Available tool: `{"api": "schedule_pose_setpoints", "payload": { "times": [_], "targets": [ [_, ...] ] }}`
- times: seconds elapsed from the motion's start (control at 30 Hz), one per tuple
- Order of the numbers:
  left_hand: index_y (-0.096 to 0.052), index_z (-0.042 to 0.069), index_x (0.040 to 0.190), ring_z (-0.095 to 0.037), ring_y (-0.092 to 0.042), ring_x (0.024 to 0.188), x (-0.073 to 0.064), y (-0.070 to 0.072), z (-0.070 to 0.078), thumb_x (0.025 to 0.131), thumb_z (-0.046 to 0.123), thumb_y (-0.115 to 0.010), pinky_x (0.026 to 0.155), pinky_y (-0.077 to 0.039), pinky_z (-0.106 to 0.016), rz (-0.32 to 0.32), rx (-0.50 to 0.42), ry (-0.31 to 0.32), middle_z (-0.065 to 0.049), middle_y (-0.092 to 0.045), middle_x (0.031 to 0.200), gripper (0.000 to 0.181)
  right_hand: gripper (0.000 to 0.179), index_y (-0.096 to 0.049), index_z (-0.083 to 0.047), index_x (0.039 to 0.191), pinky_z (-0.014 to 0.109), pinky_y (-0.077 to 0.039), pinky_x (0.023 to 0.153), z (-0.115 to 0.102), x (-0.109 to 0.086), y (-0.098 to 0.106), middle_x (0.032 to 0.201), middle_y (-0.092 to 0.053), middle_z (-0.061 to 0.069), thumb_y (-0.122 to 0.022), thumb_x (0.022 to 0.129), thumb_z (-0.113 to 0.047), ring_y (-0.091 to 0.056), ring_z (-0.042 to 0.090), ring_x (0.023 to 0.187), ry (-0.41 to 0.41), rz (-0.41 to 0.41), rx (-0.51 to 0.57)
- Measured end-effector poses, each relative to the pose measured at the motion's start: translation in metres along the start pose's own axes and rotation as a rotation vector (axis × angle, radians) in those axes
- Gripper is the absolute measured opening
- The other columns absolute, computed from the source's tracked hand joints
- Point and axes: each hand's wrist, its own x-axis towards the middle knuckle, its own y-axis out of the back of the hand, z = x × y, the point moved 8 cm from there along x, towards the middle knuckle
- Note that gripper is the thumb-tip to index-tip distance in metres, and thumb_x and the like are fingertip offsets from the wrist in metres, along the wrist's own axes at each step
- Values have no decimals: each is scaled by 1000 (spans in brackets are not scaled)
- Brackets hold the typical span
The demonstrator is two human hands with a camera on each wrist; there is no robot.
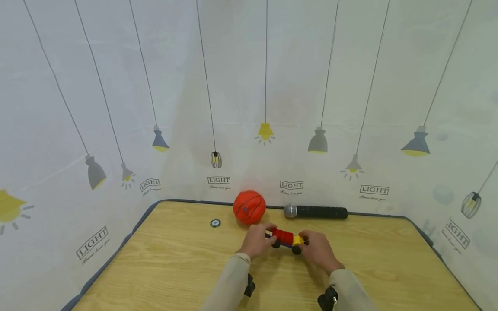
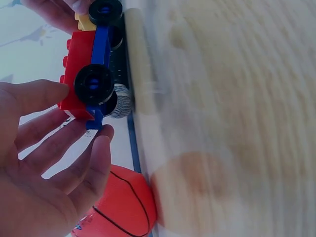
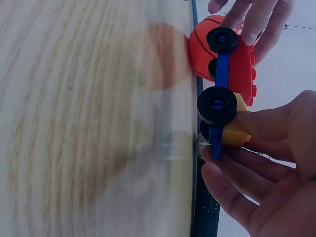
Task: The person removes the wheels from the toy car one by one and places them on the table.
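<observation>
Reaching in nearest the camera with pale sleeves (image 1: 229,285) and wearing black devices (image 1: 249,286) at the wrists. Facing a white sheet (image 1: 233,86) printed with hanging lamps, apparently serving as a screen around the worktop (image 1: 175,255). Working above that wood-grained worktop, and lining its far edge with a black-handled microphone (image 1: 323,211), lying flat and pointing with a silver head toward an orange-red basketball (image 1: 249,207) just beside; presumably parking both there to give the arms room in front. Holding one toy car (image 1: 284,238) nearer than these, off the worktop: pinching the red end with the left grip (image 1: 256,242) and the yellow end with the right grip (image 1: 320,250), opening each only as wide as the part being pinched. Probably supporting both ends to steady and level the car. Showing red studded bricks (image 3: 240,74) along most of the body, then a yellow brick (image 1: 298,240), above a blue chassis (image 3: 223,74) with black wheels (image 3: 217,106). Finishing at a small chip-like disc (image 1: 215,223) left of the ball, showing a dark rim around a pale face, with a marking too small to read.
</observation>
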Motion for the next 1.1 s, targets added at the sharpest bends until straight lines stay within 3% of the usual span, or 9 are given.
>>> {"api": "schedule_pose_setpoints", "payload": {
  "times": [0.2, 0.47, 0.67, 0.83, 0.93, 1.1],
  "targets": [
    [-68, 12, 128, -25, -68, 108, 0, 8, 3, 97, 19, -66, 87, -59, -34, 16, -144, -17, -8, -71, 127, 32, 29, -69, 5, 116, 43, -60, 82, -6, -6, 11, 108, -73, 19, -71, 87, 0, -72, 28, 92, -3, 9, 103],
    [-72, 24, 123, -33, -68, 114, -1, 15, -3, 96, 29, -68, 93, -58, -48, 37, -456, 35, -5, -71, 127, 28, 34, -66, 2, 124, 36, -61, 70, -9, -16, 16, 114, -70, 19, -68, 90, -2, -73, 23, 86, -65, -49, 306],
    [-73, 20, 121, -28, -67, 115, -1, 15, -2, 96, 28, -68, 95, -57, -44, 25, -600, 74, -7, -70, 126, 27, 57, -44, -1, 148, 39, -62, 72, -19, -20, 10, 133, -58, 33, -63, 94, -4, -74, 24, 87, -2, -218, 504],
    [-72, 11, 120, -17, -69, 100, 0, 13, 4, 96, 24, -68, 89, -59, -36, -20, -717, 90, -12, -71, 120, 28, 67, -26, -5, 158, 39, -60, 72, -25, -26, 2, 145, -47, 37, -59, 100, -17, -72, 29, 92, 15, -388, 648],
    [-70, 8, 118, -13, -68, 93, 2, 11, 7, 94, 24, -69, 88, -59, -35, -57, -749, 93, -11, -72, 114, 28, 68, -22, -7, 160, 39, -60, 73, -26, -30, -3, 148, -43, 36, -54, 104, -29, -70, 30, 87, -9, -445, 706],
    [-68, 7, 119, -13, -68, 90, 1, 7, 11, 92, 24, -72, 85, -60, -34, -103, -772, 107, -11, -73, 112, 33, 65, -17, -16, 162, 33, -57, 72, -23, -35, -16, 154, -40, 30, -39, 108, -45, -62, 23, 97, -47, -500, 803]
  ]
}}
